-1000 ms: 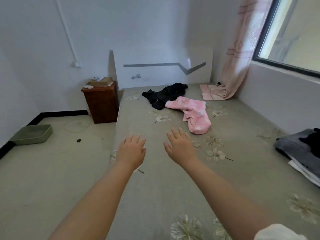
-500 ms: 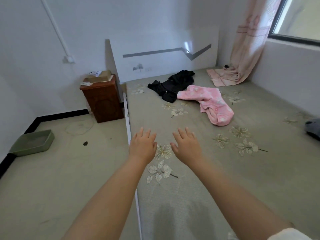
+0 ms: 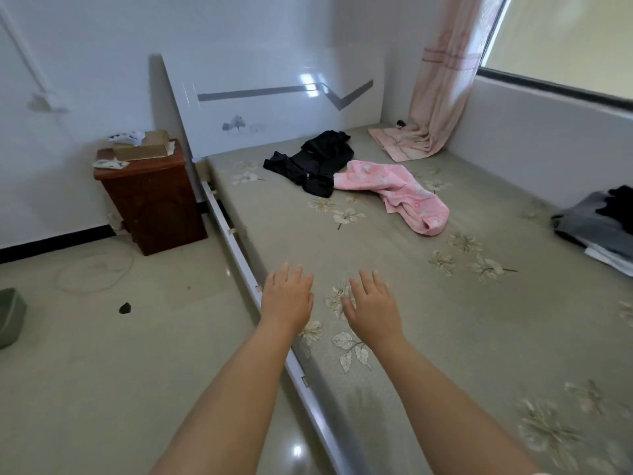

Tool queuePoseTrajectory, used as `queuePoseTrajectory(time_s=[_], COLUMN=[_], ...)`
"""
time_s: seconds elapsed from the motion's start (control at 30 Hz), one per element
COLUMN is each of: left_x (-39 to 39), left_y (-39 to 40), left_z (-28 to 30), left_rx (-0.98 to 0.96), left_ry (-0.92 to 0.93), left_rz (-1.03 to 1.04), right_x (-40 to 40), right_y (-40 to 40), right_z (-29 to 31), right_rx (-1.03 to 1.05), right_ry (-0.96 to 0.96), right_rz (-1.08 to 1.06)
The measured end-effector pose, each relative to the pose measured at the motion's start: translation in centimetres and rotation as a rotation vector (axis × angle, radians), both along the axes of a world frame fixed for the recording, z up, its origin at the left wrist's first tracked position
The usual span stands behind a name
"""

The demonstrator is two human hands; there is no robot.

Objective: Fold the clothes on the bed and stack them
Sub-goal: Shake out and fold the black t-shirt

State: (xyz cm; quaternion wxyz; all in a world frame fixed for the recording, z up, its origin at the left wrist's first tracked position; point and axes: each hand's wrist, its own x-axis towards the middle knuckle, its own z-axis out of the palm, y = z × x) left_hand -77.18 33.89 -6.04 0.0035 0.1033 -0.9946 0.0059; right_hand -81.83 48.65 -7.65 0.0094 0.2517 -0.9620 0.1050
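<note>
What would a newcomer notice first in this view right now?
The pink garment lies crumpled mid-bed, touching the black garment nearer the headboard. In front, the left hand and right hand reach forward open, holding nothing. A folded stack sits at the right edge.

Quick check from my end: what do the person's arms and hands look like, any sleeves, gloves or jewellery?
Both forearms are bare. The left hand and right hand show no gloves, rings or watch. A white sleeve edge just shows at the right arm's bottom corner.

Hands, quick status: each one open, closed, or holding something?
Left hand: open, fingers straight, holding nothing.
Right hand: open, fingers straight, holding nothing.
</note>
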Motion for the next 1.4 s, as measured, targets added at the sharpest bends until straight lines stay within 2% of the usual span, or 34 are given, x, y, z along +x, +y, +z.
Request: queuePoseTrajectory(time_s=[0.2,0.37,0.67,0.9,1.03,1.2,1.4], left_x=[-3.1,-9.1,-24.5,-35.4,-43.3,-54.8,-68.3], left_y=[-6.7,-12.2,-26.1,-41.0,-49.9,-60.0,-66.1], left_z=[-0.7,-2.2,-1.9,-2.3,-3.1,-4.8,-8.8], left_rx=[-0.024,-0.007,-0.052,-0.092,-0.056,-0.085,-0.099], left_ry=[0.003,-0.008,-0.038,0.001,-0.008,-0.030,-0.099], left_rz=[-0.033,-0.056,-0.012,0.007,-0.019,-0.145,-0.223], right_x=[-4.0,-10.2,-25.9,-39.3,-47.1,-56.6,-65.5], right_y=[-3.4,-8.0,-24.7,-37.6,-44.5,-51.3,-54.3], right_z=[0.3,-0.9,-1.8,-2.5,-4.1,-5.8,-10.6], right_rx=[0.040,0.047,-0.054,-0.001,0.051,0.088,0.129], right_ry=[0.048,0.016,-0.001,0.014,0.015,-0.049,-0.156], right_rz=[-0.073,-0.120,0.007,0.039,-0.056,-0.218,-0.373])
